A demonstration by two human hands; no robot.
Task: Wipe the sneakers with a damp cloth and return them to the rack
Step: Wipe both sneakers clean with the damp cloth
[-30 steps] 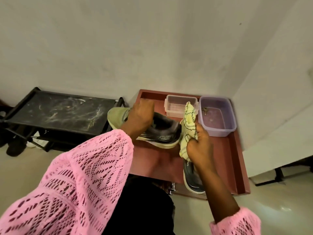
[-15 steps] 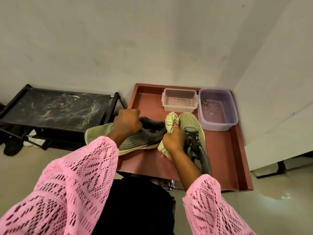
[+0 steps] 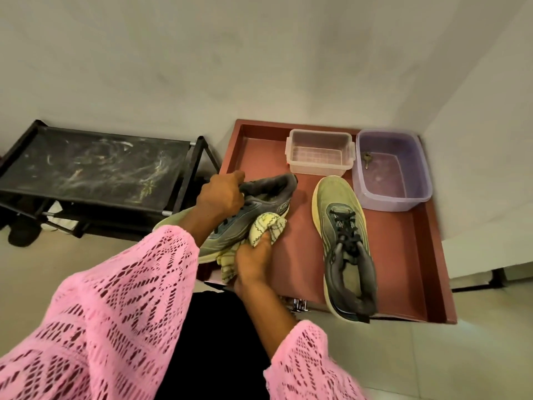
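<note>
We are gripping one sneaker point(image 3: 253, 209) with our left hand point(image 3: 222, 194) near the middle of the frame, fingers curled around its grey collar, so that it is lying on its side with the pale green toe pointing toward the lower left, over the left edge of the red-brown tray point(image 3: 403, 255). Our right hand point(image 3: 253, 255), just below it, is clutching a bunched yellow cloth point(image 3: 266, 230) with dark stitched lines, fingers closed round it, and the cloth is pressing against the sneaker's side and sole edge. The second sneaker point(image 3: 344, 243) is standing upright on the tray in the right-centre of the frame, apart from both hands, toe pointing up the frame and heel hanging slightly past the tray's near rim. At the top of the tray we are seeing a clear plastic box point(image 3: 318, 151) and, touching its right side, a purple tub point(image 3: 392, 171) with a key point(image 3: 367, 159) lying inside. The black shoe rack point(image 3: 95, 168) is sitting in the left of the frame against the wall, its top shelf scuffed with pale marks; dark footwear is showing beneath it, too shadowed to tell apart. Pink openwork sleeves point(image 3: 115, 313) are filling the lower frame.
</note>
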